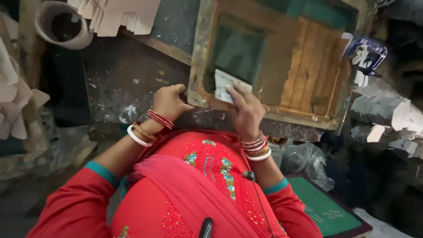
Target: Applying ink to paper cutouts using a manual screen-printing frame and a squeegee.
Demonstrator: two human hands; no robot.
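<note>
Framed screen on counter, hands at its near edge.
Left hand (168,102) grips the framed screen (273,61) at its near-left corner; right hand (245,109) presses a squeegee (225,84) inside it; card stacks (383,117) lie right, roll (61,24) far left.

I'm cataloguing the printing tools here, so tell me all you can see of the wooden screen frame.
The frame is a rectangular wooden border, worn and smeared with ochre and green ink, around a stained mesh. It lies flat on the dark, spattered table. The left hand grips its near left corner; the right hand presses a pale squeegee onto the mesh by the near edge.

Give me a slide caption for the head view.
Left hand grips a screen frame's edge; right hand presses a pale card on it.
</note>
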